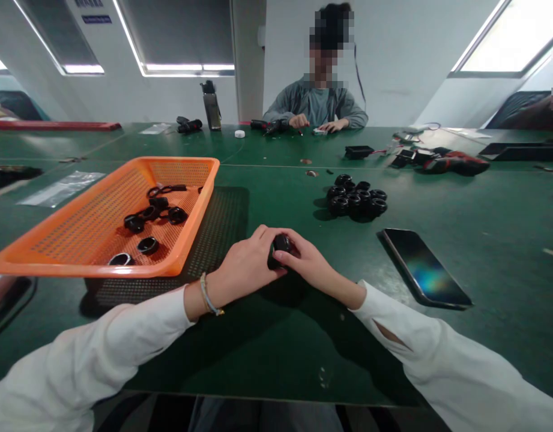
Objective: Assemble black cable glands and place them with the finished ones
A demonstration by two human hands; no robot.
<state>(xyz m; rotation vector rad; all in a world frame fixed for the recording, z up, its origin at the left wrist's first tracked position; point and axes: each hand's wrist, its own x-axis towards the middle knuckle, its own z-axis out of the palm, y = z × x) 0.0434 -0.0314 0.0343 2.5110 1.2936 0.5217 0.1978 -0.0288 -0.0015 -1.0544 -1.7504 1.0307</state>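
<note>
Both my hands meet over the green table [276, 336] just in front of me. My left hand [242, 270] and my right hand [310, 267] are closed together round a small black round part [281, 245], fingers pressed on it from both sides. An orange mesh basket [55, 252] to the left holds several black rings and parts [157, 213]. A heap of several black round parts [355, 199] lies on the table beyond my right hand.
A dark phone [424, 267] lies flat to the right. Across the table a person in a grey top [319, 105] works with small items. A dark bottle [212, 105], black and red tools [451, 162] and clear plastic bags [62, 189] lie farther off.
</note>
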